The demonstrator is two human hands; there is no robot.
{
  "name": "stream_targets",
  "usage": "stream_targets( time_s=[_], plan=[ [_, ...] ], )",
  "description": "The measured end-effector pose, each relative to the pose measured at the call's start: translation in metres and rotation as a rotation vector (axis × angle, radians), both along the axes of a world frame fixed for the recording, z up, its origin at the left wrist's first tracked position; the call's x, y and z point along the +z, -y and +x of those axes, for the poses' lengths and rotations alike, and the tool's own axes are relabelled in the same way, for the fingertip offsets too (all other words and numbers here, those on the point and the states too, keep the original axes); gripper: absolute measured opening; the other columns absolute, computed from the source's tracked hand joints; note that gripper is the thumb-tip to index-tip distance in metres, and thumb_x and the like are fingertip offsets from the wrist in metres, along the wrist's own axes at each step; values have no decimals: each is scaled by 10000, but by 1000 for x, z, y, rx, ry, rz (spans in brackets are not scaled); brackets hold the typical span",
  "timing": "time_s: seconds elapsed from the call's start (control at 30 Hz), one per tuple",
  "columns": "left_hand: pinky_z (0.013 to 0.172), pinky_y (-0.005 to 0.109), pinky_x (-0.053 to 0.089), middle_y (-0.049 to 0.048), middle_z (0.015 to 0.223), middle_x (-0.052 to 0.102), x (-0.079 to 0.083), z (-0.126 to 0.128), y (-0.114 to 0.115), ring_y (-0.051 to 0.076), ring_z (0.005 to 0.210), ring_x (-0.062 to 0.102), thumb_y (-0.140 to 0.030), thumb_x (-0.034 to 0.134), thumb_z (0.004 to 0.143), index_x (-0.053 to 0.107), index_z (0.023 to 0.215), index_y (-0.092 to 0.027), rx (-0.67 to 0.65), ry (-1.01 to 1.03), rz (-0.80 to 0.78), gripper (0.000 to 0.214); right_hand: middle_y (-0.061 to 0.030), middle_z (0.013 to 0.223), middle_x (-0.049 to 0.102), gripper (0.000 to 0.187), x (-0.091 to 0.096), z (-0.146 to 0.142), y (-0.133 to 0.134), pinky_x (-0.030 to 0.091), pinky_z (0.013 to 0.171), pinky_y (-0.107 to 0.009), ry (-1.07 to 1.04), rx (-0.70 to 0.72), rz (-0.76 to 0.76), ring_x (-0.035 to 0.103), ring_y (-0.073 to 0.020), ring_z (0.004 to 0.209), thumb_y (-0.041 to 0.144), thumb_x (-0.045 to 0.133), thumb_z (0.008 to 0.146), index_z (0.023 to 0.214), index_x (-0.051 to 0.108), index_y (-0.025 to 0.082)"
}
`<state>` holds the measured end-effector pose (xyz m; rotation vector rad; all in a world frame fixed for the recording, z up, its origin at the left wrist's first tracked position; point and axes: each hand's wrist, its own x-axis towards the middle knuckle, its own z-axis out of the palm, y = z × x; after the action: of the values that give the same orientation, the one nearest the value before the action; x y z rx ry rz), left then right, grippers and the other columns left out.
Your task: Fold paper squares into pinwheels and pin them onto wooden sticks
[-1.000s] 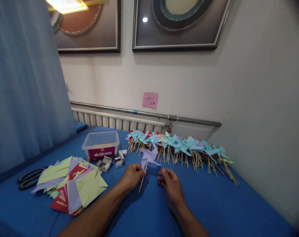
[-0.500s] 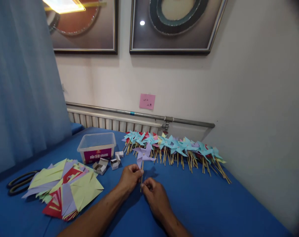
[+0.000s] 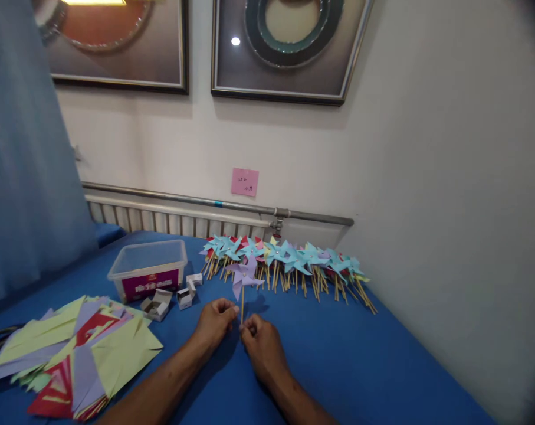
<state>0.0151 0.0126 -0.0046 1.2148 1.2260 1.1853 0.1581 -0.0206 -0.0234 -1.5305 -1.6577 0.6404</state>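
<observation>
A purple paper pinwheel [image 3: 243, 275] on a thin wooden stick stands upright over the blue table [image 3: 382, 372]. My right hand [image 3: 259, 344] pinches the lower end of the stick between thumb and fingertips. My left hand [image 3: 213, 323] is curled right beside the stick, its fingertips close to it or touching it; whether it grips the stick I cannot make out. Behind the pinwheel lies a long row of finished pinwheels [image 3: 289, 260], mostly light blue, with their sticks pointing toward me.
A stack of cut paper squares [image 3: 76, 348] in yellow, purple and red lies at the left. A clear plastic tub [image 3: 147, 268] and several small open white boxes [image 3: 170, 298] sit behind it. A curtain hangs at far left; a radiator and pipe run along the wall.
My right hand moved left and took hold of the stick's lower end; the pinwheel went from tilted to upright. The view shifted to the right, so everything slid left in frame.
</observation>
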Motion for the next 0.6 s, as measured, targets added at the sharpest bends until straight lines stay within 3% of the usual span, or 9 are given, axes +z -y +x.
stream_targets(
  time_s=[0.1,0.17,0.43,0.6],
  plan=[
    [487,244,300,-55,501,509,0,0,2,111,462,440,-577,758,587,588,661,-193,-19,-52,-12,426,4,696,750,200,5,24,-7,420,609,-305,43,-72,7,659,-215,635,359,585,873,698,603,264],
    [493,241,295,-63,503,492,1,1,3,111,464,441,-561,756,614,583,668,-195,-40,-84,-18,408,-4,708,756,204,13,54,-12,432,616,-298,90,-134,12,678,-217,649,348,555,891,726,631,254],
    [518,243,306,-59,517,468,-1,4,8,118,495,419,-496,708,660,566,647,-203,-101,-206,7,326,-158,933,780,261,52,220,-20,444,782,-332,465,-575,-34,723,-277,920,257,471,962,927,718,181],
    [523,247,276,-61,516,436,-4,5,10,123,510,377,-528,662,655,564,659,-212,-143,-284,-9,331,-187,1029,786,298,51,260,-30,481,797,-367,603,-667,-156,747,-321,1016,245,443,990,999,735,186]
  ],
)
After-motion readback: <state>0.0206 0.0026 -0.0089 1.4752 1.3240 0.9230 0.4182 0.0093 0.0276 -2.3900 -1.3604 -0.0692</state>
